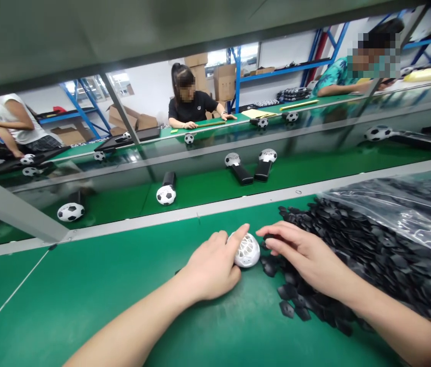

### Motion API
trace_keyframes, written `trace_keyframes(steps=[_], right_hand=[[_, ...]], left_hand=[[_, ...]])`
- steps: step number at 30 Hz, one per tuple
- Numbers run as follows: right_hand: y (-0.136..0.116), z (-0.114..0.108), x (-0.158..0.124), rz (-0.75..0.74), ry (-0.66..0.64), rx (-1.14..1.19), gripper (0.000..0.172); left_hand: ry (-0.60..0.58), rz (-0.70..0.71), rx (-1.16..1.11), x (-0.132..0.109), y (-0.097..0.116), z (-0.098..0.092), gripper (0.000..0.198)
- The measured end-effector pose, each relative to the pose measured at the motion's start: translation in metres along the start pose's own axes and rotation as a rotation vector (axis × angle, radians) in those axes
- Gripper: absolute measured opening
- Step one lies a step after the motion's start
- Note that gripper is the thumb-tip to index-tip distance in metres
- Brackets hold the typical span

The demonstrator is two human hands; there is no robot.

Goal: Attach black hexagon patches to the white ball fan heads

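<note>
My left hand is closed round a white football-shaped part with an openwork top, keeping it on the green work surface. Its index finger lies along the top edge, and a dark bit shows behind the wrist. Just right of the ball, my right hand has thumb and fingers together on a small black piece, partly hidden by the fingertips. Beneath and beyond that hand spreads a heap of flat black pentagon pieces, with several loose ones at its near edge.
A clear plastic bag covers the heap's far side. Past a metal rail, a green conveyor belt carries football-headed items with black handles. A metal post stands left. Several people sit or stand across the line.
</note>
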State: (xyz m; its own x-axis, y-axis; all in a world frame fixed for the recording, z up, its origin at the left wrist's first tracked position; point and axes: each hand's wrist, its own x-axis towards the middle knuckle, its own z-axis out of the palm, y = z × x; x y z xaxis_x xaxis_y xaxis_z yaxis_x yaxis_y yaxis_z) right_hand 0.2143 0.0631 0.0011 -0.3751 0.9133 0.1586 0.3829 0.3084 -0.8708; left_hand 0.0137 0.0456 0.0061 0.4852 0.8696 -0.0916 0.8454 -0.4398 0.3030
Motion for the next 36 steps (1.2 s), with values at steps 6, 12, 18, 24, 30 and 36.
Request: trace_keyframes(steps=[6,12,18,24,30,36], right_hand=[[0.004,-0.002,-0.004,0.144,-0.019,0.24,0.024],[0.001,-0.003,-0.004,-0.008,-0.022,-0.008,0.018],[0.001,0.009,-0.007,-0.104,-0.098,-0.08,0.013],[0.001,0.021,-0.005,-0.152,-0.047,-0.125,0.009],[0.0,0.024,-0.006,-0.119,-0.033,-0.11,0.007],[0.005,0.025,-0.005,-0.054,-0.008,-0.076,0.021]], left_hand=[[0.016,-0.074,-0.047,0.001,-0.004,-0.003,0.078],[0.035,-0.058,-0.168,0.0,-0.005,-0.003,0.082],[0.042,-0.07,-0.196,0.0,-0.003,-0.002,0.084],[0.083,-0.02,-0.171,-0.001,0.001,-0.001,0.067],[0.113,-0.06,-0.185,0.0,0.0,0.001,0.071],[0.151,-0.04,-0.23,0.002,0.0,-0.001,0.062]])
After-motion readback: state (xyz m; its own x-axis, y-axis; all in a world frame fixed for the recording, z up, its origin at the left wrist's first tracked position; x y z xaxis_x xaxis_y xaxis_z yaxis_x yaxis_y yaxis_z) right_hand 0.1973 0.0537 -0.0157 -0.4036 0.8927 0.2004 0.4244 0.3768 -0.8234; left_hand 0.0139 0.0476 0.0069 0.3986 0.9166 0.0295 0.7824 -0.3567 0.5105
